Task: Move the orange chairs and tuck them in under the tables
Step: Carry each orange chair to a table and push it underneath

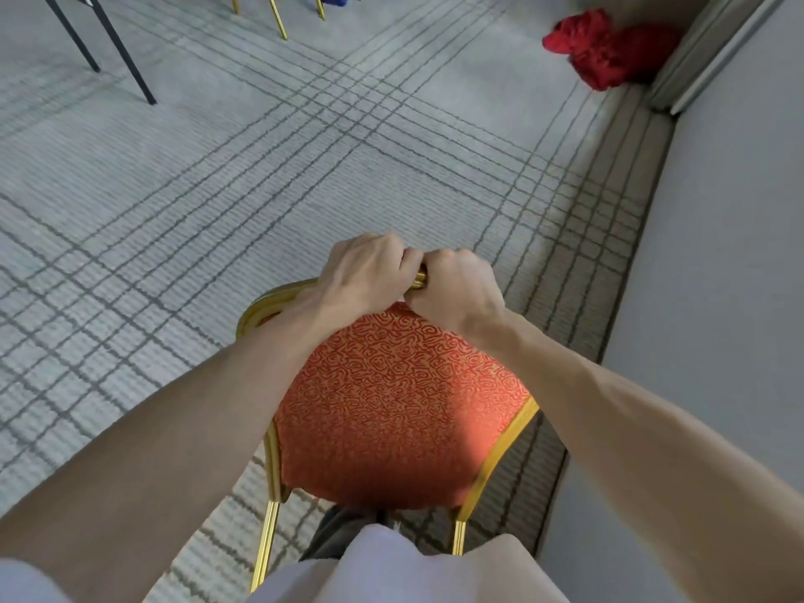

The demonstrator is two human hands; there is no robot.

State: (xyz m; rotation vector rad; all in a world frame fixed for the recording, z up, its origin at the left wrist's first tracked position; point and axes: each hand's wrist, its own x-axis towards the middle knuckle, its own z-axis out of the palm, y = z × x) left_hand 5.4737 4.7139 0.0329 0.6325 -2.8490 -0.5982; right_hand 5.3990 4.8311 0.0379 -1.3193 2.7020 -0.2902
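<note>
An orange chair (391,406) with a patterned seat and a gold metal frame stands right in front of me, seen from above. My left hand (365,272) and my right hand (452,289) sit side by side on the top rail of its backrest, fingers curled round the gold tube. Two gold front legs show at the bottom of the view, close to my body. The black legs of a table (108,50) appear at the far upper left.
Grey carpet with dark crossing lines covers the floor ahead. A grey wall (718,298) runs along the right, close to the chair. A bundle of red cloth (604,50) lies by the wall at the top right. Gold chair legs (278,15) stand at the top.
</note>
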